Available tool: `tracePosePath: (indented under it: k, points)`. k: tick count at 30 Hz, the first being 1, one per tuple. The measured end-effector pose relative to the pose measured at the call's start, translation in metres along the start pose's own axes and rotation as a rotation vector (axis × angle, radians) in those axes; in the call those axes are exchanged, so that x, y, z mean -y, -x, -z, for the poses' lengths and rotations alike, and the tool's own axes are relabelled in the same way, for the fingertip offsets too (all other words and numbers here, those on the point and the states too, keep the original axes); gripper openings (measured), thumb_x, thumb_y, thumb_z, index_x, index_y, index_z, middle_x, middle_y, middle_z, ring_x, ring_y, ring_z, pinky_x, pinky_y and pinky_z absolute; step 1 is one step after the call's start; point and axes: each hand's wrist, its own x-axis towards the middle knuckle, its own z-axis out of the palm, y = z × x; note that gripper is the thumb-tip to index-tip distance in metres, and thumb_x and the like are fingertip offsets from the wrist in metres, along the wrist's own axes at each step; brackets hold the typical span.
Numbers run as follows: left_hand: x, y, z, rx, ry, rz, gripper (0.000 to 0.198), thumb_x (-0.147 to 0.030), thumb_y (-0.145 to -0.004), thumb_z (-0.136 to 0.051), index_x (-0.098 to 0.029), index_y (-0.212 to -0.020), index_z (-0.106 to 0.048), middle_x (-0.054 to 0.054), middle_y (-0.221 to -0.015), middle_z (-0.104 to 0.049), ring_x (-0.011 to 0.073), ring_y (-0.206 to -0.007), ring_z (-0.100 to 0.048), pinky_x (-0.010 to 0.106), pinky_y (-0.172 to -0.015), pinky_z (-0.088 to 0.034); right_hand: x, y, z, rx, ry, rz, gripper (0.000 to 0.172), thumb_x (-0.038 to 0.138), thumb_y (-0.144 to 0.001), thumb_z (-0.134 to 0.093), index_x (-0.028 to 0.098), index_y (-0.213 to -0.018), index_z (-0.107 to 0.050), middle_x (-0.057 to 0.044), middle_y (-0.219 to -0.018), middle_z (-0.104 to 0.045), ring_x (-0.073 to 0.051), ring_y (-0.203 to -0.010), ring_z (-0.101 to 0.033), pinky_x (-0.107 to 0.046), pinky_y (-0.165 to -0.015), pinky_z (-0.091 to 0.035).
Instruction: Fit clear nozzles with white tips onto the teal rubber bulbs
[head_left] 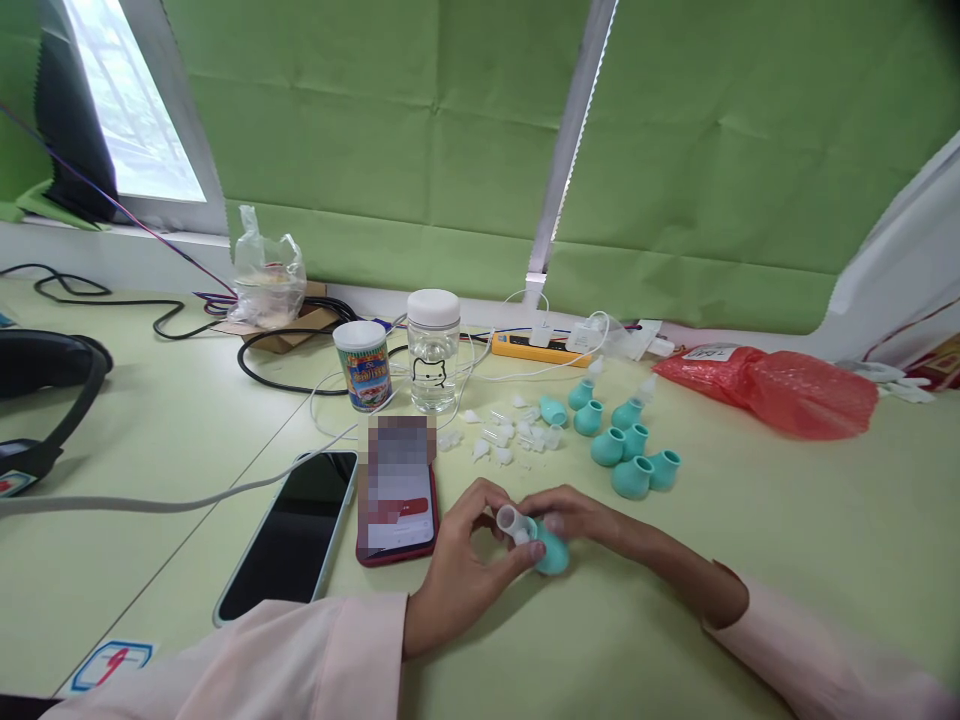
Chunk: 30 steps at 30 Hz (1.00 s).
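Observation:
Between both hands is a teal squeeze bulb (553, 552) with a clear plastic tube (511, 519) at its neck, tilted to the upper left. It looks like a nasal aspirator. My left hand (469, 555) is closed around the tube and the neck, its thumb pressed near the join. From the other side, the fingers of my right hand (574, 515) are closed on the bulb, slightly blurred. Just beyond my hands lie several small clear plastic tubes and tips (499, 435). Several more teal bulbs (631, 477) stand to the right, a few with clear tips fitted.
Left of my hands lie a lit phone (397, 500) and a dark-screened phone (296, 535). Behind them stand a printed can (364, 367) and a lidded water jar (433, 350). A yellow power strip (536, 349), loose cables and a red plastic bag (772, 390) are at the back.

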Motion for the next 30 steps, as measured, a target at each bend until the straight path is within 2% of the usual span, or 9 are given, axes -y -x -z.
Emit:
tracePosePath:
  k: [3, 7, 11, 15, 19, 23, 25, 27, 30]
  points:
    - [-0.001, 0.002, -0.001, -0.044, -0.03, -0.04, 0.017, -0.019, -0.071, -0.062, -0.019, -0.078, -0.046, 0.003, -0.087, -0.055, 0.0164, -0.084, -0.053, 0.028, -0.075, -0.041, 0.011, 0.0, 0.006, -0.292, 0.258, 0.119, 0.033, 0.04, -0.079, -0.045, 0.019, -0.103, -0.054, -0.006, -0.104, -0.055, -0.017, -0.087, -0.052, -0.029, -0.072, -0.043]
    - [0.001, 0.002, -0.001, 0.004, -0.003, 0.043, 0.012, -0.023, -0.076, -0.055, -0.02, -0.082, -0.046, 0.003, -0.085, -0.058, 0.0165, -0.082, -0.054, 0.027, -0.073, -0.04, 0.008, -0.01, 0.012, -0.57, 0.641, 0.196, 0.031, 0.036, -0.075, -0.054, 0.02, -0.101, -0.054, -0.005, -0.093, -0.057, -0.015, -0.074, -0.052, -0.027, -0.061, -0.045]
    - [0.003, 0.0, 0.001, 0.021, -0.093, 0.066, 0.014, -0.029, -0.081, -0.048, -0.019, -0.091, -0.05, 0.0, -0.074, -0.054, 0.0143, -0.071, -0.049, 0.023, -0.065, -0.037, -0.008, -0.031, 0.011, -0.584, 0.985, 0.154, 0.032, 0.033, -0.076, -0.053, 0.018, -0.104, -0.054, -0.008, -0.092, -0.057, -0.018, -0.078, -0.053, -0.031, -0.067, -0.044]
    - [0.0, -0.001, 0.002, 0.068, -0.117, 0.076, 0.02, -0.032, -0.084, -0.041, -0.019, -0.094, -0.051, -0.002, -0.069, -0.05, 0.0127, -0.064, -0.043, 0.022, -0.06, -0.034, -0.018, -0.048, 0.007, -0.565, 1.126, 0.081, 0.024, 0.028, -0.079, -0.048, 0.018, -0.099, -0.056, -0.01, -0.095, -0.056, -0.023, -0.09, -0.051, -0.032, -0.068, -0.042]
    - [0.002, -0.001, 0.001, 0.054, -0.103, 0.135, 0.019, -0.032, -0.079, -0.049, -0.019, -0.094, -0.05, -0.003, -0.067, -0.049, 0.0122, -0.061, -0.043, 0.022, -0.058, -0.034, -0.019, -0.055, 0.01, -0.585, 1.078, 0.078, 0.012, 0.016, -0.074, -0.049, 0.016, -0.082, -0.058, -0.008, -0.081, -0.058, -0.021, -0.082, -0.052, -0.031, -0.066, -0.042]
    - [0.005, 0.0, -0.001, 0.013, -0.013, 0.192, 0.018, -0.031, -0.077, -0.053, -0.02, -0.089, -0.045, -0.005, -0.062, -0.05, 0.0109, -0.055, -0.044, 0.021, -0.055, -0.034, -0.011, -0.048, 0.015, -0.621, 0.97, 0.11, 0.021, 0.009, -0.066, -0.052, 0.014, -0.086, -0.054, -0.005, -0.082, -0.057, -0.015, -0.071, -0.053, -0.029, -0.064, -0.045]
    - [0.005, 0.0, -0.001, 0.03, 0.013, 0.187, 0.015, -0.031, -0.078, -0.051, -0.019, -0.086, -0.046, -0.004, -0.063, -0.051, 0.0114, -0.057, -0.046, 0.022, -0.056, -0.036, -0.003, -0.039, 0.017, -0.593, 0.741, 0.14, 0.023, 0.01, -0.066, -0.053, 0.014, -0.088, -0.054, -0.005, -0.086, -0.057, -0.012, -0.068, -0.054, -0.026, -0.06, -0.047]
    - [0.003, -0.001, 0.0, 0.046, -0.007, 0.171, 0.014, -0.031, -0.079, -0.05, -0.018, -0.082, -0.05, -0.002, -0.064, -0.053, 0.0125, -0.06, -0.048, 0.023, -0.058, -0.037, 0.005, -0.029, 0.016, -0.512, 0.36, 0.164, 0.019, 0.015, -0.065, -0.058, 0.014, -0.084, -0.056, -0.004, -0.085, -0.058, -0.012, -0.067, -0.056, -0.025, -0.059, -0.049]
    - [0.001, -0.003, 0.001, 0.057, -0.059, 0.157, 0.018, -0.032, -0.08, -0.047, -0.016, -0.079, -0.054, -0.001, -0.063, -0.053, 0.0133, -0.062, -0.048, 0.023, -0.059, -0.037, 0.013, -0.017, 0.012, -0.426, -0.051, 0.175, 0.016, 0.019, -0.059, -0.067, 0.015, -0.073, -0.061, -0.002, -0.078, -0.062, -0.014, -0.072, -0.058, -0.027, -0.066, -0.049]
